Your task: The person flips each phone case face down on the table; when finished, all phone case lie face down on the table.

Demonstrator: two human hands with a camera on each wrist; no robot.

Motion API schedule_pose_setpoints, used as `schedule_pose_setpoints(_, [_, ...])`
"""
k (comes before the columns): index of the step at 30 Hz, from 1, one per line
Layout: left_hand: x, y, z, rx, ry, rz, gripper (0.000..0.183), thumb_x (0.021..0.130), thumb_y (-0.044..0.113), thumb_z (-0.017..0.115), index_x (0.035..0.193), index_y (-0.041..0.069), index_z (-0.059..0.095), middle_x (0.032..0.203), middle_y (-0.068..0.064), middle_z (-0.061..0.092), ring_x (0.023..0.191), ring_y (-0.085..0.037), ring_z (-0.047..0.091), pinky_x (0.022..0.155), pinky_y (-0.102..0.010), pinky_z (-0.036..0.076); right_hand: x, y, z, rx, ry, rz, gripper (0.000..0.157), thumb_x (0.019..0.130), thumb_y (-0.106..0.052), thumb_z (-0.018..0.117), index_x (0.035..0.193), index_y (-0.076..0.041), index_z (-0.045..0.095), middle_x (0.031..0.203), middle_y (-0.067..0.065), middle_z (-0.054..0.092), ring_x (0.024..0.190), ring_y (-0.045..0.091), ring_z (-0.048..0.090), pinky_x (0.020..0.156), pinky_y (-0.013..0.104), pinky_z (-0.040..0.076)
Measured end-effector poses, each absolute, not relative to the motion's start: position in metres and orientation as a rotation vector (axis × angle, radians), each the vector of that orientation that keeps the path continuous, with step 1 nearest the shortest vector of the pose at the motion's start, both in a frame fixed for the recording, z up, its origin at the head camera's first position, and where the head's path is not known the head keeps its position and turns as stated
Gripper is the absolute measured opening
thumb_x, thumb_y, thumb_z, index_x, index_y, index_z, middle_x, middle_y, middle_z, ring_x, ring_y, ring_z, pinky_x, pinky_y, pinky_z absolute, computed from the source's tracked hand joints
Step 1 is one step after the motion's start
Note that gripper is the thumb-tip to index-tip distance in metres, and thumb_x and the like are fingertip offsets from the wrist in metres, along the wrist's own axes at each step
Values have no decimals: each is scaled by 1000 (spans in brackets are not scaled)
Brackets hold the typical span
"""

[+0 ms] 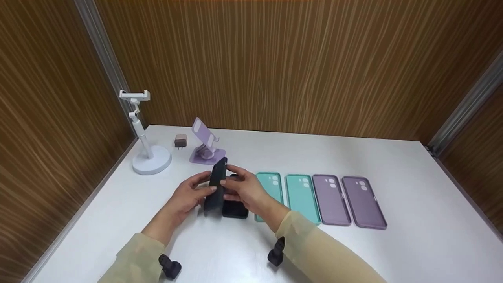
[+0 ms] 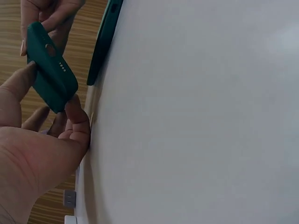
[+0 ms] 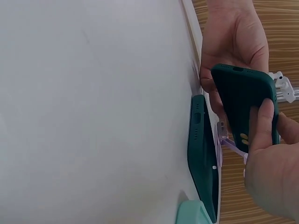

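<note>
Between both hands a dark green phone case [image 1: 215, 192] stands tilted on edge above the table. My left hand [image 1: 184, 199] grips its left side, thumb on the near face. On the other side my right hand [image 1: 251, 190] pinches the case toward its upper part. The right wrist view shows the held case [image 3: 245, 93] with camera holes at one end and a port slot at the other. A second dark green case [image 1: 235, 210] lies on the table beneath the right hand, partly hidden by it.
Two mint phone cases [image 1: 301, 198] and two purple phone cases [image 1: 332, 200] lie in a row to the right. Behind the hands stand a lilac folding phone stand [image 1: 204, 135], a small plug charger [image 1: 180, 140] and a white round-based stand [image 1: 151, 161]. Wood-grain panels [image 1: 275, 67] enclose the table.
</note>
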State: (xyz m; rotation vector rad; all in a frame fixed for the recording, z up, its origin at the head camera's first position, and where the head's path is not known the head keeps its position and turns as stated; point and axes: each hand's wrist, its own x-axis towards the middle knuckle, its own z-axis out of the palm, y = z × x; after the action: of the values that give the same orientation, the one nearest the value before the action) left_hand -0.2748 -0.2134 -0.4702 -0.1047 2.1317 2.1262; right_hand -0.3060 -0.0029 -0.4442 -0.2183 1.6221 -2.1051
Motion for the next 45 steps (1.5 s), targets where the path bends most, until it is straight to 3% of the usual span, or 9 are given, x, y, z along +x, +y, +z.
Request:
schedule_pose_setpoints(9, [-272, -223, -468, -154, 2180, 2145, 62, 97, 10, 78, 154, 9, 55, 159, -15, 48, 121, -25, 65, 90, -30, 52, -302, -9, -451, -197, 1689, -2129, 67, 98, -1, 73, 159, -7, 47, 121, 16, 68, 93, 23, 74, 83, 38, 63])
schedule_pose_setpoints(21, [-270, -229, -467, -146, 2248, 2125, 64, 93, 4, 80, 152, 3, 55, 153, -20, 52, 106, -19, 70, 83, -27, 58, -304, -15, -454, -180, 1851, -2011, 67, 96, 1, 76, 157, -7, 51, 115, 15, 68, 99, 24, 73, 86, 39, 62])
schedule_pose_setpoints(27, [-273, -231, -468, -159, 2268, 2083, 65, 93, 4, 79, 153, 3, 54, 149, -23, 55, 108, -22, 70, 86, -30, 59, -305, -15, -452, -263, 1970, -1885, 74, 92, 8, 77, 159, -9, 50, 114, 13, 71, 100, 25, 73, 86, 39, 62])
schedule_pose_setpoints(31, [-272, -232, -468, -146, 2314, 2034, 67, 94, 4, 79, 155, 2, 52, 148, -25, 56, 109, -24, 70, 87, -33, 60, -307, -15, -450, -329, 2107, -1754, 77, 91, 3, 81, 160, -13, 49, 111, 7, 74, 95, 21, 71, 82, 35, 62])
schedule_pose_setpoints(45, [-274, -231, -473, -156, 2468, 1877, 67, 93, 9, 81, 155, 7, 54, 151, -19, 53, 108, -26, 57, 87, -24, 51, -311, -14, -457, -461, 2383, -1514, 78, 88, -1, 85, 158, -9, 51, 103, 2, 71, 93, 17, 65, 96, 37, 56])
